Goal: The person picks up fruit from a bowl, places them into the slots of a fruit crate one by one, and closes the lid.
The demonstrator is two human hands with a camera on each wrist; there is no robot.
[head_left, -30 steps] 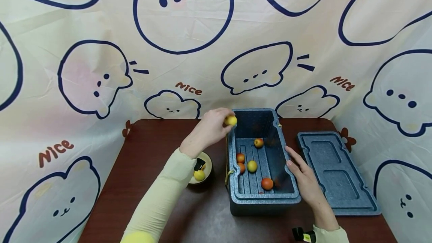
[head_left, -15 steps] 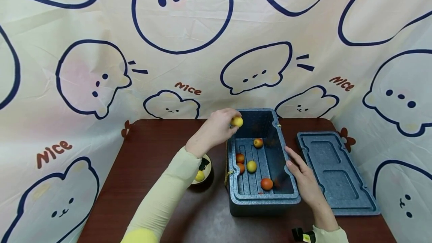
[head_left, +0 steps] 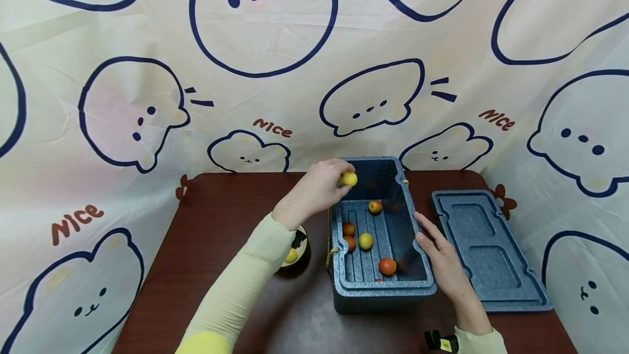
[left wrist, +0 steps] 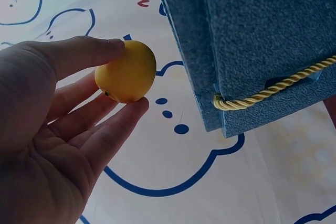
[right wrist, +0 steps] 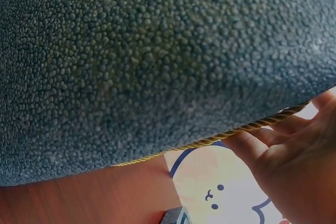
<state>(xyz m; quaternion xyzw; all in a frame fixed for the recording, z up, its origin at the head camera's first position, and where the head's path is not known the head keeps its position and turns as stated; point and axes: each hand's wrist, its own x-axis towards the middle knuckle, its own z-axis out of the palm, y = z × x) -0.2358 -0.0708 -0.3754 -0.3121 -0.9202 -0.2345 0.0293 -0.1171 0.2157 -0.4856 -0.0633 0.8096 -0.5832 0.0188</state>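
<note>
My left hand [head_left: 314, 190] pinches a yellow fruit [head_left: 348, 178] over the far left part of the blue-grey foam box [head_left: 383, 291]. In the left wrist view, the thumb and fingertips grip the yellow fruit [left wrist: 127, 72] beside the box's wall [left wrist: 273, 35]. Inside the box lie a yellow-green fruit [head_left: 366, 241], an orange-red fruit [head_left: 387, 266], and several others. My right hand [head_left: 449, 266] rests against the box's right side with its fingers extended; in the right wrist view the hand [right wrist: 299, 156] touches the box beside a yellow cord [right wrist: 210, 141].
A blue-grey lid [head_left: 496, 255] lies on the brown table [head_left: 221, 217] to the right of the box. A round bowl [head_left: 303, 245] with yellow fruit stands left of the box, partly behind my left forearm. A patterned curtain [head_left: 304, 108] surrounds the table.
My left hand has moved to the right with the yellow fruit, from the box's left rim to inside its outline. My right hand has stayed on the box's side.
</note>
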